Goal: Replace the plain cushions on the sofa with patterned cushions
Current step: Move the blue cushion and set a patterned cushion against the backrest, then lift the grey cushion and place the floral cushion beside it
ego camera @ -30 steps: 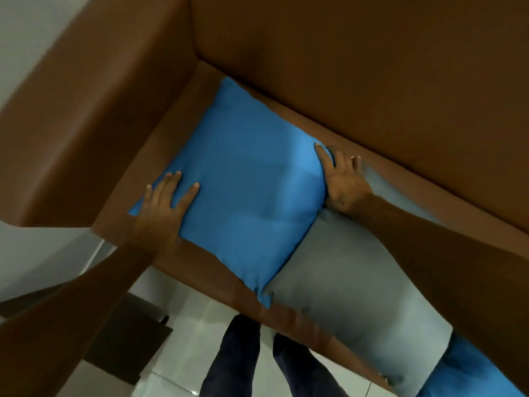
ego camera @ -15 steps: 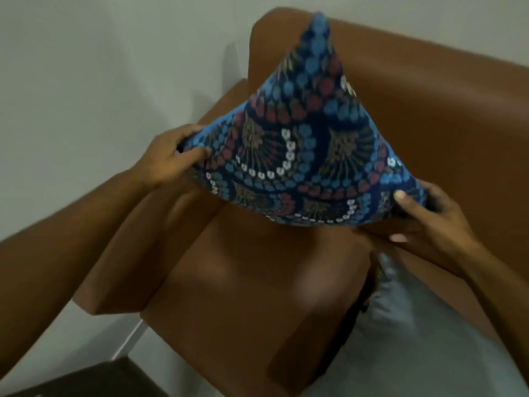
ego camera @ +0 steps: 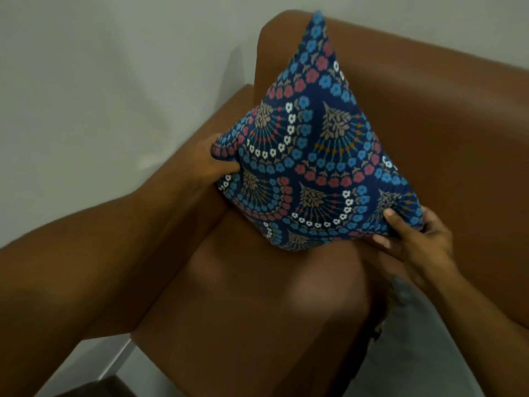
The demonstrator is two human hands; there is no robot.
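Observation:
A patterned cushion (ego camera: 315, 156), dark blue with red, blue and white flowers, stands on one corner at the left end of the brown sofa (ego camera: 257, 310). Its top corner leans against the backrest. My left hand (ego camera: 213, 164) grips its left corner beside the armrest. My right hand (ego camera: 412, 239) grips its lower right corner. A plain grey cushion (ego camera: 423, 348) lies on the seat at the lower right, partly under my right forearm.
A pale wall (ego camera: 100, 96) runs behind and to the left of the sofa. A strip of light floor (ego camera: 94, 365) and a dark object (ego camera: 94, 389) show at the bottom left, below the seat's front edge.
One second ago both hands lay on a plain blue cushion on the seat. That cushion is out of view now, and the patterned cushion has come lower onto the sofa corner.

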